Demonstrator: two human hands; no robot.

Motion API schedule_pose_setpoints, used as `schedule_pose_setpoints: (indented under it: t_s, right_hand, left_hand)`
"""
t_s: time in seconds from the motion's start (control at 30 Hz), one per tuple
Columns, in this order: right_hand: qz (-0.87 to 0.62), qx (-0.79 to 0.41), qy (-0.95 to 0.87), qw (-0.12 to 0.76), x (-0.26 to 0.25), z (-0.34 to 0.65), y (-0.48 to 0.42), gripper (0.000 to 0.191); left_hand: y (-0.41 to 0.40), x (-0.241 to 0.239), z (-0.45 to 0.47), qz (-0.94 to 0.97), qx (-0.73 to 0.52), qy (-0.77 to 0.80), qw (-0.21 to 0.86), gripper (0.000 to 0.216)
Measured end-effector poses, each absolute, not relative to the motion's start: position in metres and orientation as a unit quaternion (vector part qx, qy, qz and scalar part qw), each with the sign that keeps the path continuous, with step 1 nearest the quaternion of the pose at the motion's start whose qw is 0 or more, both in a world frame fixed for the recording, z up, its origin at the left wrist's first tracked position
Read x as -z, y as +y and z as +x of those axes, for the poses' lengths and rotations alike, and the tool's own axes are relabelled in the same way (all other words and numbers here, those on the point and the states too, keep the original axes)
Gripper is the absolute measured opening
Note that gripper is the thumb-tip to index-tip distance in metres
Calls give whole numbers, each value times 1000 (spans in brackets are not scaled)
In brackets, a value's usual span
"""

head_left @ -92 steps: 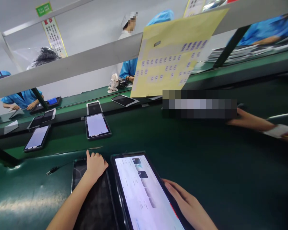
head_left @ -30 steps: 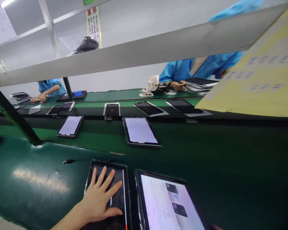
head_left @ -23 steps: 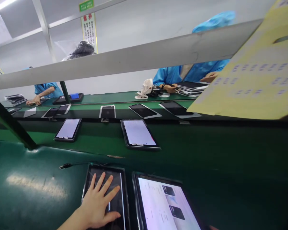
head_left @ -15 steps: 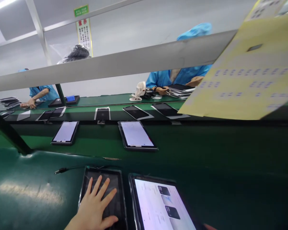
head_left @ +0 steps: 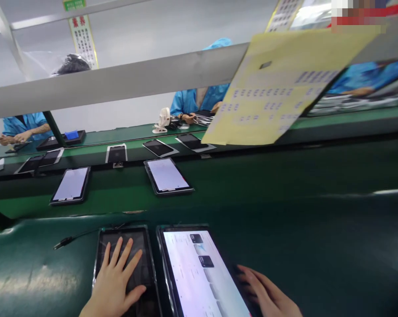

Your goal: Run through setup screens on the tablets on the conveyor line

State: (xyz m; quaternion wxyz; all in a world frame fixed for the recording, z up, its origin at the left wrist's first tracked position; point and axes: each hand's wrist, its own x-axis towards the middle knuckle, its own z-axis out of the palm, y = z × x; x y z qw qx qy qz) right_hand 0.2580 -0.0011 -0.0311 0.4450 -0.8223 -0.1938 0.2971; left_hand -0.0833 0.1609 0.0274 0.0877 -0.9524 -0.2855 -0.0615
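Observation:
My left hand (head_left: 114,279) lies flat with fingers spread on a dark-screened tablet (head_left: 142,246) at the near edge of the green bench. Just right of it lies a second tablet (head_left: 194,273) with a lit white screen showing small dark tiles. My right hand (head_left: 268,295) rests beside that lit tablet's right edge, fingers stretched out, holding nothing. A black cable plug (head_left: 61,242) lies left of the dark tablet.
Two lit tablets (head_left: 167,176) (head_left: 70,185) lie on the green conveyor beyond. Darker tablets (head_left: 117,154) sit on the far rail. A grey beam (head_left: 119,81) crosses overhead with a yellow label sheet (head_left: 278,88) hanging from it. People in blue coats (head_left: 192,99) work across the line.
The view has swung right and down. My left hand stays spread on the dark tablet. My right hand, earlier barely visible at the bottom edge, now shows beside the lit tablet.

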Motion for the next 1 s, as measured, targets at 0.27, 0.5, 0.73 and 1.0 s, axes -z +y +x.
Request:
schedule_pose_setpoints:
  t_s: [0.27,0.5,0.73,1.0]
  right_hand:
    - [-802,-238,-244,490,27,249,4,64]
    - [-783,-243,-255,513,26,248,4,60]
    - [-770,-239,-259,533,23,245,7,58]
    - [-767,-237,-259,537,23,245,8,58]
  left_hand:
    - [211,-37,-42,-956,35,-288,-41,54]
    - [226,-42,7,-912,65,-403,-48,34]
    - [219,-46,16,-901,72,-427,-6,32]
    - [222,-51,21,-912,50,-406,14,34]
